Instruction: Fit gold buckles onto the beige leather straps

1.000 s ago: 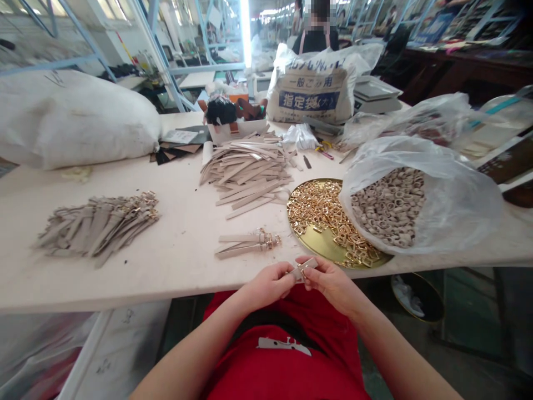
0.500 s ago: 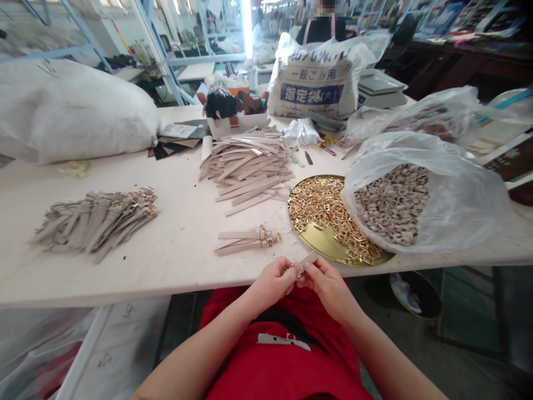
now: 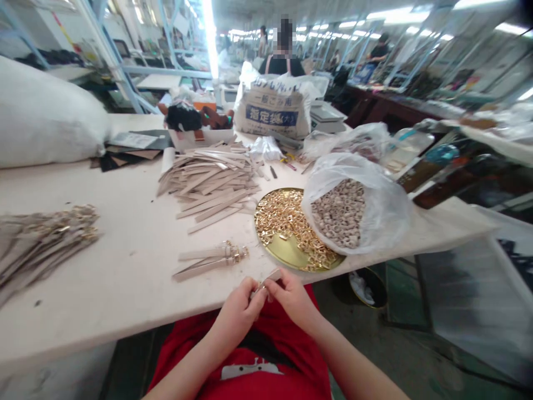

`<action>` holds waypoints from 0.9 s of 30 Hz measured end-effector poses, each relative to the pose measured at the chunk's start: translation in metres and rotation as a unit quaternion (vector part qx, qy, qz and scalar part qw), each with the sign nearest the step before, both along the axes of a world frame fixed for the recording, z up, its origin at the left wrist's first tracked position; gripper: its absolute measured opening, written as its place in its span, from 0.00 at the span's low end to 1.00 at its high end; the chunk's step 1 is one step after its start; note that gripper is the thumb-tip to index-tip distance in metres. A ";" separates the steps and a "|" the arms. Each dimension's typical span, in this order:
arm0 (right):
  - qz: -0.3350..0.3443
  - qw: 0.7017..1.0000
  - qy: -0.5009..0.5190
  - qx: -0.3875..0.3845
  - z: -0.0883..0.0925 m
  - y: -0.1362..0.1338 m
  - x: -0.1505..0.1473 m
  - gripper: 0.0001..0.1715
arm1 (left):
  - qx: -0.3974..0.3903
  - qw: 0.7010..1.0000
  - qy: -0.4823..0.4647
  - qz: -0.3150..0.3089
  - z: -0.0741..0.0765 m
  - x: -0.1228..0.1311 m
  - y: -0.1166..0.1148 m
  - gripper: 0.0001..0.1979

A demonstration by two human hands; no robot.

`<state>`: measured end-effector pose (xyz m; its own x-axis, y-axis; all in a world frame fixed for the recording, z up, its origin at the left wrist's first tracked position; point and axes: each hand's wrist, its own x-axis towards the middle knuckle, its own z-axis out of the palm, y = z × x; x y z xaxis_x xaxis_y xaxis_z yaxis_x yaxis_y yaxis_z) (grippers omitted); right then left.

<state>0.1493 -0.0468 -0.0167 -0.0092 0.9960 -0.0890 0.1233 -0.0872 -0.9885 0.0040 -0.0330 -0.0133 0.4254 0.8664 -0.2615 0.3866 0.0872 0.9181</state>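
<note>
I take my hands as the centre of the dial. At the near edge of the cream-white tabletop (image 3: pixel 133 303) my left hand (image 3: pixel 239 305) and right hand (image 3: pixel 293 297) meet, fingertips pinched narrow on one flat, narrow beige strip (image 3: pixel 273 274), which pokes out towards one o'clock.

What looks done lies in two places: a few beige straps with gold metal fittings (image 3: pixel 204 269) close by at ten o'clock, and a large heap of similar beige straps with gold ends (image 3: pixel 54 239) further away, between nine and ten. Plenty seems left: a broad pile of plain, flat beige strips (image 3: pixel 212 183) at eleven, small gold metal frames (image 3: pixel 275 214) covering much of a round gold-coloured tray (image 3: pixel 281 250) at one, and little beige loops (image 3: pixel 339 214) filling a translucent plastic bag (image 3: pixel 387 216) between one and two. I judge the work well short of finished.

My fingers cover most of the strip I hold, so I cannot tell whether a frame or loop is on it. The large heap is blurred and cut off towards nine o'clock. The bag hides the tray's two o'clock side.
</note>
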 end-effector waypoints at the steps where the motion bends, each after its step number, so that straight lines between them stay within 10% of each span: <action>1: 0.017 0.999 0.032 -0.012 0.000 0.000 0.001 0.08 | -0.005 1.000 -0.007 -0.002 -0.003 0.000 0.001 0.13; 11: -0.069 0.992 -0.110 0.003 -0.006 0.003 0.001 0.03 | 0.001 0.999 0.036 -0.004 -0.007 0.005 0.009 0.14; 22: 0.126 0.975 -0.171 0.066 0.023 0.005 0.030 0.07 | -0.095 0.994 -0.055 0.006 -0.011 0.011 0.033 0.15; 27: -0.082 0.930 -0.354 0.059 0.026 0.046 0.113 0.12 | -0.024 0.997 0.005 -0.074 -0.010 0.015 0.043 0.13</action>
